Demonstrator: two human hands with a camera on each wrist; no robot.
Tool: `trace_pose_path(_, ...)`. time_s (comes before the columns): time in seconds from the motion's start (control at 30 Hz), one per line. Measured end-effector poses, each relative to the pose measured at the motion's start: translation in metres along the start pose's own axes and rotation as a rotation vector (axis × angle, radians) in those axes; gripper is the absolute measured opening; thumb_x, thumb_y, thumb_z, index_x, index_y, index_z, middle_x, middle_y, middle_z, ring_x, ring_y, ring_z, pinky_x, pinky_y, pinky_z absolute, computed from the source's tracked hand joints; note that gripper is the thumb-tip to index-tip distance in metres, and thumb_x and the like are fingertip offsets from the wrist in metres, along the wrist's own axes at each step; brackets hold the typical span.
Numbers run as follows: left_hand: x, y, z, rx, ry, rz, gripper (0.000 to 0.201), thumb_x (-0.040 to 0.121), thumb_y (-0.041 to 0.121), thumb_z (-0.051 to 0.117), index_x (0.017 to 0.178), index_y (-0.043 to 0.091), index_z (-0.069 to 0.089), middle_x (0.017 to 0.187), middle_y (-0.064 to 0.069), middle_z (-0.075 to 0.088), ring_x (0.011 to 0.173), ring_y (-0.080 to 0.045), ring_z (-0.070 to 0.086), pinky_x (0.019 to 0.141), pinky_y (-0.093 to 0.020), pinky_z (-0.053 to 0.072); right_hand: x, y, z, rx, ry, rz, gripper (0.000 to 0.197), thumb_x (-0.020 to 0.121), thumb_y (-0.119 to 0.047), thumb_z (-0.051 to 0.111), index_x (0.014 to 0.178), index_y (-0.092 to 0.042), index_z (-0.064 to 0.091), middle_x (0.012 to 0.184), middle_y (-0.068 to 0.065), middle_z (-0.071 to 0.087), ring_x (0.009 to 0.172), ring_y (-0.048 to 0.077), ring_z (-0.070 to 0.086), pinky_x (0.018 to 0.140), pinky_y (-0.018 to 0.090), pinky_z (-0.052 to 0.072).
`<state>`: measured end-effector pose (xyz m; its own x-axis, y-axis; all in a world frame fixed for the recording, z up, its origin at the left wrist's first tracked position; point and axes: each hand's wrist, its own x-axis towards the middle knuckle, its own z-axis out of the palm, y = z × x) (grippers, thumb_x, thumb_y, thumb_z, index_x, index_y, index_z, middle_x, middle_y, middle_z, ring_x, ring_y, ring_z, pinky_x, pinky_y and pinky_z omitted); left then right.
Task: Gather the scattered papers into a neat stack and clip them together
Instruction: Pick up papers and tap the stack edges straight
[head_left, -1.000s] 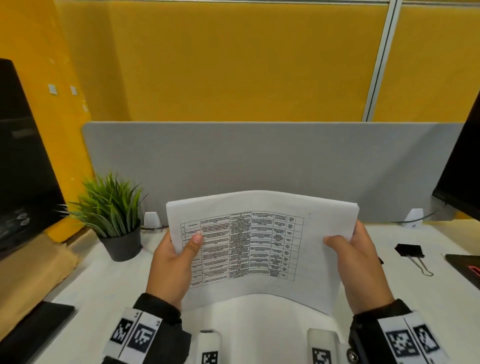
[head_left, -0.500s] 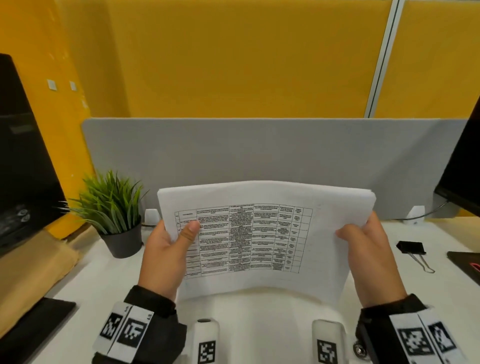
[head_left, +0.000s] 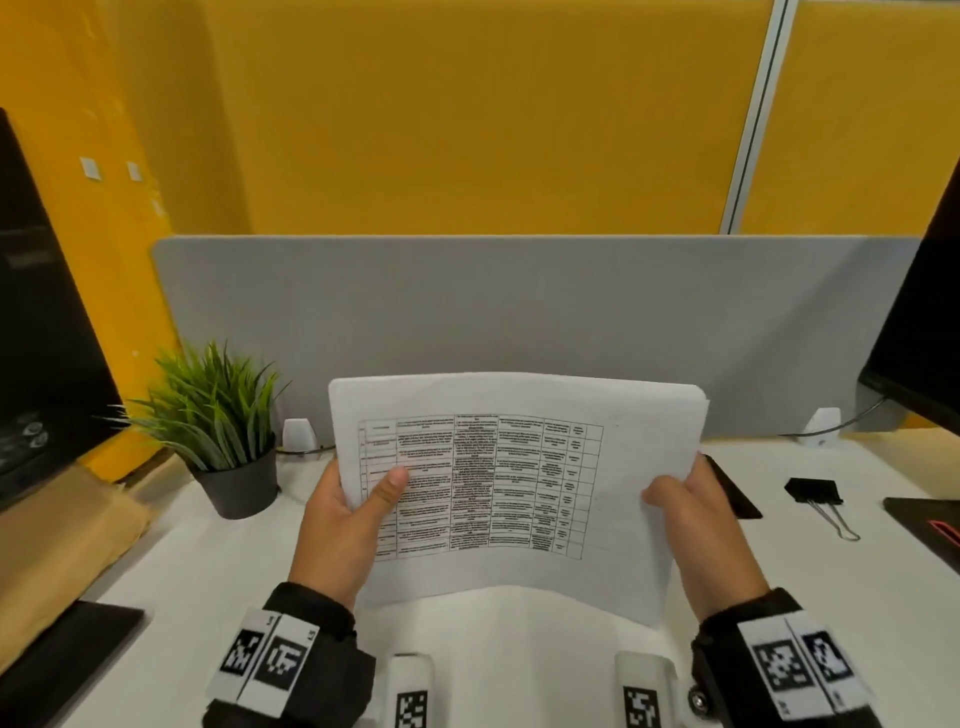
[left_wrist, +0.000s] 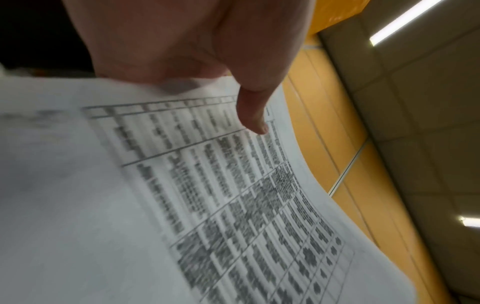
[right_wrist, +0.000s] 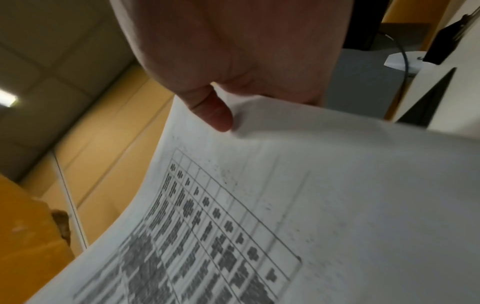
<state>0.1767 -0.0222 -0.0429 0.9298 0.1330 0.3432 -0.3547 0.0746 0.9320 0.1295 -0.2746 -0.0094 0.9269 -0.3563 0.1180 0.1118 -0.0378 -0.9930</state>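
Note:
A stack of white papers (head_left: 519, 467) with a printed table on top stands lifted above the white desk (head_left: 156, 561), bowed along its lower edge. My left hand (head_left: 343, 514) grips its left edge, thumb on the front sheet. My right hand (head_left: 691, 514) grips the right edge, thumb in front, fingers behind. In the left wrist view the thumb lies on the papers (left_wrist: 182, 195); the right wrist view shows the thumb on the papers (right_wrist: 311, 195) too. A black binder clip (head_left: 815, 493) with wire handles lies on the desk to the right of my right hand.
A potted green plant (head_left: 218, 431) stands at the left by the grey divider (head_left: 519, 301). Dark monitors (head_left: 36, 332) flank both sides. A flat black object (head_left: 737, 499) lies behind my right hand. A dark pad (head_left: 930, 519) is at the right edge, a brown envelope (head_left: 62, 525) at the left.
Both hands have kept hold of the papers, which rose a little and then came back down, with their top edges now more even.

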Motion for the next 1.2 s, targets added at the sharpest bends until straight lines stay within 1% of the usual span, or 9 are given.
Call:
trace_pose_path(0.17,-0.001,0.001,0.001,0.061,0.04,0.026,0.03,0.088,0.012,0.055,0.116,0.021,0.057,0.101,0.015,0.066,0.09,0.002,0.065,0.067,-0.009,0.05,0.001,-0.004,0.001,-0.105,0.022,0.007,0.034,0.088,0.0,0.044,0.118,-0.016,0.039,0.11,0.002,0.055,0.095,0.018,0.055,0.062,0.027,0.042)
trace_pose_path(0.3,-0.005,0.036,0.006,0.16,0.021,0.231,0.028,0.086,0.009,0.058,0.1,0.033,0.058,0.088,0.027,0.069,0.088,0.011,0.063,0.071,-0.007,0.049,-0.022,-0.038,-0.002,-0.558,0.341,-0.521,0.071,0.078,-0.012,0.064,0.136,-0.016,0.023,0.134,0.005,0.033,0.127,0.026,0.032,0.104,0.043,0.033)
trace_pose_path(0.43,-0.025,0.088,0.018,0.412,-0.07,0.577,0.014,0.083,0.023,0.059,0.09,0.036,0.058,0.091,0.018,0.066,0.084,0.0,0.062,0.068,-0.019,0.049,-0.054,-0.074,-0.001,-0.803,0.218,-0.856,0.082,0.071,-0.036,0.065,0.141,-0.023,0.023,0.143,-0.009,0.022,0.14,0.015,0.017,0.113,0.043,0.015)
trace_pose_path(0.57,-0.043,0.109,0.032,0.661,-0.078,0.787,0.021,0.078,0.017,0.061,0.084,0.034,0.051,0.091,0.019,0.056,0.082,0.001,0.049,0.07,-0.035,0.04,-0.058,-0.079,-0.009,-0.754,-0.014,-0.889,0.017,0.076,-0.025,0.067,0.083,-0.035,0.055,0.076,-0.02,0.057,0.064,-0.006,0.052,0.059,0.004,0.036)
trace_pose_path(0.67,-0.034,0.105,0.025,0.626,0.101,0.7,0.052,0.067,0.05,0.065,0.109,0.047,0.035,0.115,0.035,0.037,0.107,0.001,0.038,0.094,-0.037,0.037,-0.052,-0.074,-0.017,-0.551,-0.038,-0.783,0.016,0.079,-0.022,0.074,0.081,-0.03,0.06,0.074,-0.015,0.066,0.062,0.005,0.058,0.05,0.014,0.041)
trace_pose_path(0.8,-0.018,0.092,0.013,-0.008,-0.022,0.241,0.104,0.04,0.057,0.083,0.127,0.042,0.029,0.136,0.003,0.05,0.122,-0.014,0.052,0.094,-0.036,0.048,-0.043,-0.068,-0.016,-0.115,-0.015,-0.643,0.023,0.073,-0.019,0.068,0.095,-0.026,0.066,0.092,-0.021,0.072,0.087,-0.001,0.068,0.073,0.01,0.052)
trace_pose_path(0.87,-0.02,0.086,0.016,-0.152,-0.185,0.12,0.083,0.048,0.048,0.084,0.122,0.026,0.055,0.115,-0.002,0.068,0.107,-0.02,0.064,0.083,-0.035,0.055,-0.044,-0.064,-0.007,-0.01,0.027,-0.612,0.024,0.071,-0.022,0.067,0.095,-0.025,0.066,0.096,-0.019,0.073,0.089,0.0,0.068,0.077,0.013,0.053)
trace_pose_path(0.97,-0.024,0.083,0.026,-0.037,-0.028,0.233,0.028,0.066,0.037,0.079,0.093,0.034,0.072,0.096,0.008,0.074,0.095,-0.013,0.069,0.083,-0.035,0.055,-0.045,-0.06,0.006,-0.027,0.131,-0.642,0.022,0.075,-0.027,0.066,0.096,-0.029,0.061,0.093,-0.028,0.069,0.086,-0.008,0.065,0.07,0.005,0.049)
trace_pose_path(1.2,-0.015,0.039,0.032,0.067,0.045,0.104,0.019,0.07,0.02,0.074,0.083,0.03,0.066,0.072,0.031,0.068,0.075,0.011,0.065,0.063,-0.004,0.047,-0.016,-0.002,0.028,-0.018,0.043,-0.331,0.025,0.086,-0.014,0.063,0.11,-0.02,0.057,0.103,-0.009,0.067,0.094,0.002,0.065,0.072,0.017,0.054)
